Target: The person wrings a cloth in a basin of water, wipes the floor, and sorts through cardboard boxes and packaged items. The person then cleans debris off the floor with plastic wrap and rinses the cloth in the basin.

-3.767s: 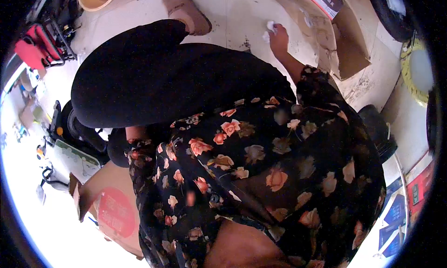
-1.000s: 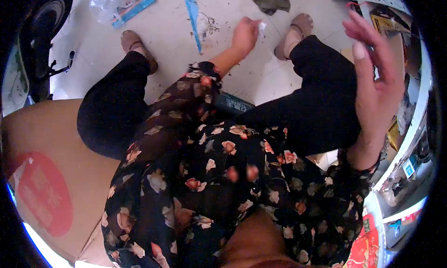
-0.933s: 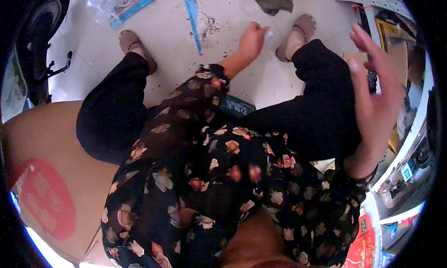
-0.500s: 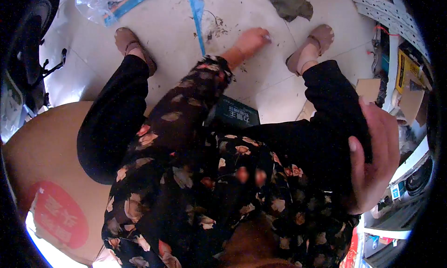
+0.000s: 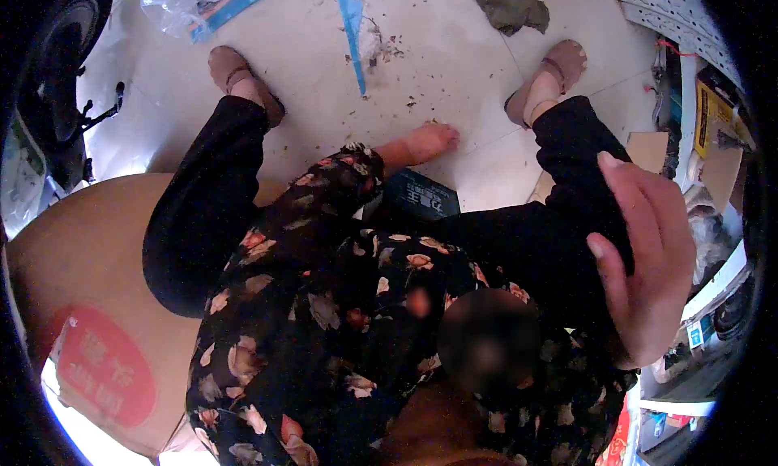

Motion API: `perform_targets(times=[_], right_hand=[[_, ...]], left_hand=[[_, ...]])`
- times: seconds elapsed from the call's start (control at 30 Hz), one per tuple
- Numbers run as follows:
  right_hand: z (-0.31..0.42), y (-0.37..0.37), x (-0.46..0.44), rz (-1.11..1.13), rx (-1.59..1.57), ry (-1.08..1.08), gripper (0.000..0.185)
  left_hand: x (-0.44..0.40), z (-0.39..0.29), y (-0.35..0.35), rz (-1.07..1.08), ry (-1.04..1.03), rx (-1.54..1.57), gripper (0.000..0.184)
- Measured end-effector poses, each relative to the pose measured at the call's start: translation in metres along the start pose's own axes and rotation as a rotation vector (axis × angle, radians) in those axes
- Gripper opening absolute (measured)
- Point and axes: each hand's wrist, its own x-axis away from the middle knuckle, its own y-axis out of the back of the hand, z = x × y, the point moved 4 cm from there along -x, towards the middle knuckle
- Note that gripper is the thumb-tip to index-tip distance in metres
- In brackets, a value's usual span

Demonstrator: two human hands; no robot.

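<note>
My left hand [image 5: 431, 142] is low over the floor between my feet, just beyond a dark green printed box [image 5: 421, 194]. Its fingers are curled together, and whatever they may hold is hidden. Farther out, crumbs and dark bits of debris [image 5: 389, 53] lie scattered on the pale floor tiles [image 5: 470, 77], beside a narrow blue strip [image 5: 352, 36]. My right hand [image 5: 648, 247] is over my right knee in black trousers, its thumb apart from the fingers and nothing in it.
A large brown carton [image 5: 89, 247] with a red oval print stands at my left. Clear plastic wrapping [image 5: 174, 8] and a dark cloth-like piece [image 5: 506, 4] lie farther off. Metal shelving [image 5: 681, 20] with packages runs along my right. A black wheel [image 5: 69, 44] is at the upper left.
My left hand has drawn back toward my body, from near the debris to close by the green box. My right hand has barely moved, and the view has shifted slightly.
</note>
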Motion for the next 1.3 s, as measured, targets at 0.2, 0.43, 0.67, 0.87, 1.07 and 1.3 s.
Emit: perform_targets(times=[0.2, 0.43, 0.67, 0.87, 1.07, 1.3], right_hand=[[-0.002, -0.005, -0.004, -0.005, 0.039, -0.028, 0.047], [-0.002, -0.004, -0.004, 0.014, 0.023, 0.005, 0.053], [-0.002, -0.007, -0.002, -0.001, 0.034, -0.005, 0.06], [0.0, -0.01, -0.004, 0.005, 0.05, 0.023, 0.06], [0.0, -0.01, -0.006, 0.009, 0.026, 0.046, 0.061], [-0.005, -0.009, -0.002, 0.002, 0.016, 0.044, 0.065]], left_hand=[[0.007, 0.021, 0.105, 0.023, 0.505, 0.181, 0.016], [0.0, 0.122, 0.212, -0.436, 0.373, -0.194, 0.025], [0.054, 0.056, 0.138, 0.466, 0.336, 0.039, 0.037], [0.084, 0.072, 0.129, 0.277, 0.346, 0.002, 0.012], [0.039, 0.122, 0.214, -0.12, 0.418, -0.166, 0.023], [0.008, 0.123, 0.306, -0.579, 0.259, -0.288, 0.018]])
